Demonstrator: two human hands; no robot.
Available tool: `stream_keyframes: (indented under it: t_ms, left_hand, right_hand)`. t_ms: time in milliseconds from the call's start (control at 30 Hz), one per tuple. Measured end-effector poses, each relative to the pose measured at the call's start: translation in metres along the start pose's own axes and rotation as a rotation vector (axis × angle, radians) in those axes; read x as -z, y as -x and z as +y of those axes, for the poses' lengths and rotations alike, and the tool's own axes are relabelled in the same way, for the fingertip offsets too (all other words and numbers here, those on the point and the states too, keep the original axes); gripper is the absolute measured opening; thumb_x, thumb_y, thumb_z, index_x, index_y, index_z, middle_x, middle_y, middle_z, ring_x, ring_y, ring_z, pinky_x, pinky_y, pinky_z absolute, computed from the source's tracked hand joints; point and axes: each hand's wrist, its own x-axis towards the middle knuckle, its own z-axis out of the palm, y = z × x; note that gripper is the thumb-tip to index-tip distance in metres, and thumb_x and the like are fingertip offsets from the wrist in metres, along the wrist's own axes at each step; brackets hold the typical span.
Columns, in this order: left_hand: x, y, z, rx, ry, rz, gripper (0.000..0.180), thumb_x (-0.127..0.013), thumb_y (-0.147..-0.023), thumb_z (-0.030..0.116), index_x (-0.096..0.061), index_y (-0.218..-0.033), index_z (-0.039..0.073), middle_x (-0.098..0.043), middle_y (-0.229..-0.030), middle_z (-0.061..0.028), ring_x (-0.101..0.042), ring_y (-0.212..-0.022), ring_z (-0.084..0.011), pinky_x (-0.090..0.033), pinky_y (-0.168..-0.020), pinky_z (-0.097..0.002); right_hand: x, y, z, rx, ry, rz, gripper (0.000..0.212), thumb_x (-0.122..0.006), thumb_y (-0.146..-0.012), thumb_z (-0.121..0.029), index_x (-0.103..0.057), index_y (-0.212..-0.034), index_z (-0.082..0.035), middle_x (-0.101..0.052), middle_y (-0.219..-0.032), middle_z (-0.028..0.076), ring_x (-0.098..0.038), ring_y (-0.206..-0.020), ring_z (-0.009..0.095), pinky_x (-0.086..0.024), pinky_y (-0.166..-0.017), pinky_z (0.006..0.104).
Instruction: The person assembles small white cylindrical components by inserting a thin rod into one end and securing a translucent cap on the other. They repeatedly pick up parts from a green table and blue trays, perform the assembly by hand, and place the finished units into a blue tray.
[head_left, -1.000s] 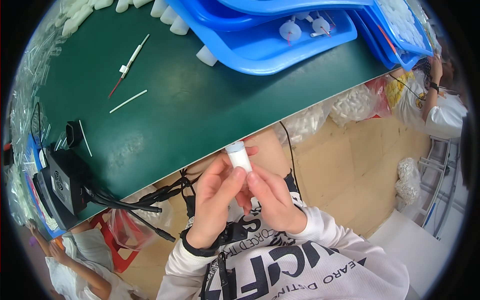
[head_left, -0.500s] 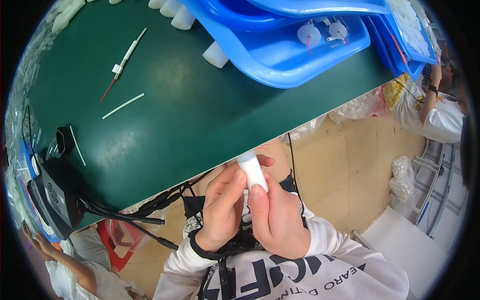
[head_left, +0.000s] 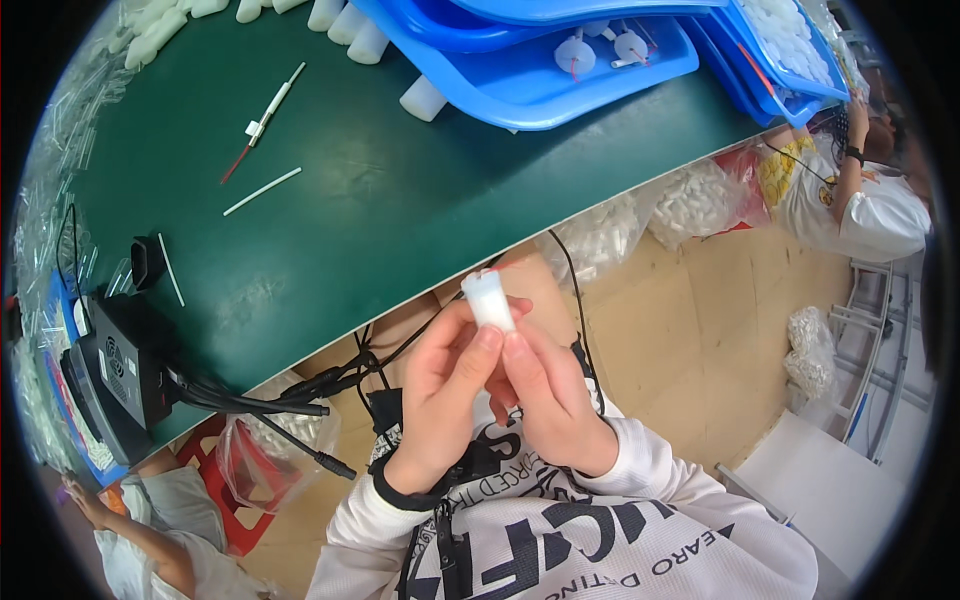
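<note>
Just off the table's near edge, a short white plastic cylinder is held upright but slightly tilted between both hands. It has a translucent, notched rim at its far end, and a bit of red shows beside that rim. My left hand grips it from the left, thumb pressed along its near end. My right hand closes on it from the right, with its thumb beside the left one. Some fingers are hidden behind the cylinder.
On the green table lie a thin white tube with a red wire and a thin white stick. Blue trays stand at the far side, near white cylinders. A black device with cables sits left. Two other people work nearby.
The cylinder has turned and moved slightly left and away from me, so its notched rim shows more clearly. Both hands have shifted with it, still gripping. The whole view has shifted a little.
</note>
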Motion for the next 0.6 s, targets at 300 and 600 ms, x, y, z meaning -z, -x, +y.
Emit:
stream_keyframes:
  t_ms: [300, 600]
  left_hand:
    - [-0.014, 0.021, 0.003, -0.502, -1.098, 0.127, 0.025, -0.068, -0.072, -0.001, -0.061, -0.096, 0.002, -0.06, -0.091, -0.011, -0.06, -0.075, -0.0242, -0.048, -0.066, -0.03]
    - [-0.029, 0.017, -0.021, -0.535, -0.702, 0.069, 0.034, -0.071, -0.07, 0.001, -0.058, -0.101, -0.001, -0.062, -0.093, -0.0129, -0.063, -0.078, -0.0201, -0.049, -0.069, -0.0289]
  right_hand:
    - [0.063, 0.01, -0.004, 0.817, 0.868, 0.407, 0.036, -0.064, -0.076, -0.03, -0.062, -0.101, -0.005, -0.057, -0.101, 0.014, -0.053, -0.098, 0.03, -0.042, -0.085, 0.0398]
    - [0.065, 0.022, 0.026, 0.558, 0.226, 0.09, 0.025, -0.062, -0.082, -0.012, -0.06, -0.104, -0.001, -0.062, -0.098, 0.012, -0.062, -0.083, 0.021, -0.049, -0.078, 0.0339]
